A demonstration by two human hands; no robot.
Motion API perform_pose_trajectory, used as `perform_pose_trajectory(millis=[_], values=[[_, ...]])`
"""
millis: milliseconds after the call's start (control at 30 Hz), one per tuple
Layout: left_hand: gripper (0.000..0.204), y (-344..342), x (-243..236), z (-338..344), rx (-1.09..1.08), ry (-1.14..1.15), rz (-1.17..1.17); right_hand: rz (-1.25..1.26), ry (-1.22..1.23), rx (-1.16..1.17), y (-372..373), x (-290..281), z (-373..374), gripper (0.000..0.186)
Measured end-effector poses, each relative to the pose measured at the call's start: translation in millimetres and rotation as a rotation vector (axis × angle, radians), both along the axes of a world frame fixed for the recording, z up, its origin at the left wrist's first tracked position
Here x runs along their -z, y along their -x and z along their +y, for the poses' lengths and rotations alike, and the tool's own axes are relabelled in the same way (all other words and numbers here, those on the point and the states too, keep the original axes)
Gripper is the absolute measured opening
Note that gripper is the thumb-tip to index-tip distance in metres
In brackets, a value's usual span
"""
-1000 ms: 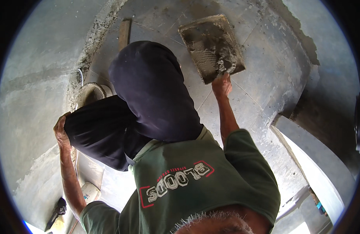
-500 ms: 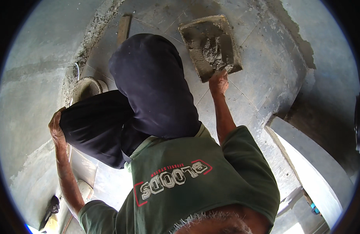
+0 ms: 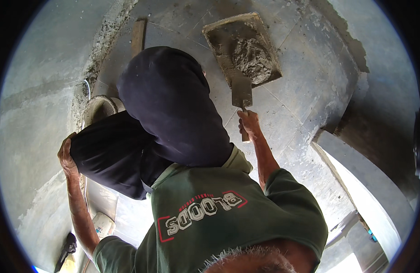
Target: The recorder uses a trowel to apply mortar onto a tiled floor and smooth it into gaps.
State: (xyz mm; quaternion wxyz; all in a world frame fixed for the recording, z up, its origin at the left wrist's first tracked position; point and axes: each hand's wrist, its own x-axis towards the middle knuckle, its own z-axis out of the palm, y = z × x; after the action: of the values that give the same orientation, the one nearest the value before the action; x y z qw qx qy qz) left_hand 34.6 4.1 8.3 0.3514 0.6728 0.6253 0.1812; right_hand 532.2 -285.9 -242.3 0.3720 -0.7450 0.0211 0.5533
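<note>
In my right hand [image 3: 250, 123] is the handle of a trowel [image 3: 242, 93], my fingers closed round it. The trowel's flat rectangular blade is smeared with grey mortar and points away from me, its far end overlapping the near edge of a shallow mortar pan [image 3: 211, 34]. A rough heap of wet mortar [image 3: 252, 59] sits in the pan, mostly towards its right side. My left hand [image 3: 68, 154] rests open over my bent left knee [image 3: 85, 145], holding no tool. Some of its fingers are hidden.
A round bucket-like container [image 3: 101, 108] stands beyond my left knee, partly hidden by my leg. A wooden strip [image 3: 138, 36] lies beyond my other knee. Rough broken mortar [image 3: 101, 52] runs along the left wall. A curved pale ledge [image 3: 355, 168] rises at the right.
My right hand has drawn back towards me from the pan with the trowel, bringing the blade into view. The mortar heap looks broader and rounder. My left hand stays on the knee.
</note>
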Motion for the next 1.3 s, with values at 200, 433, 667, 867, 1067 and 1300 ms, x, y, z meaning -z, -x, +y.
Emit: perform_pose_trajectory(millis=[200, 433, 667, 867, 1067, 1300], values=[[0.045, 9.4, 2.1, 1.0, 0.061, -0.01, 0.073, -0.062, -0.063, 0.106, -33.1, 48.6, 85.2, 0.02], [0.043, 8.9, 2.5, -7.4, -0.016, -0.076, 0.12, -0.529, -0.081, -0.017, -9.3, 55.3, 67.3, 0.026], [0.029, 22.6, 11.6, 2.3, 0.442, -0.461, 0.336, -0.347, -0.123, -0.041, -38.7, 69.7, 41.0, 0.026], [0.026, 24.5, 15.9, -4.8, 0.327, -0.407, 0.292, -0.969, -0.406, -0.302, -43.8, 64.9, 39.0, 0.023], [0.049, -8.5, -4.4, -16.9, 0.05, -0.238, 0.152, -0.242, -0.303, 0.125, -45.0, 2.1, 67.8, 0.02], [0.062, -33.0, -19.6, -16.4, 0.05, -0.207, 0.171, 0.25, -0.677, 0.166, -44.0, -57.8, 203.1, 0.03]])
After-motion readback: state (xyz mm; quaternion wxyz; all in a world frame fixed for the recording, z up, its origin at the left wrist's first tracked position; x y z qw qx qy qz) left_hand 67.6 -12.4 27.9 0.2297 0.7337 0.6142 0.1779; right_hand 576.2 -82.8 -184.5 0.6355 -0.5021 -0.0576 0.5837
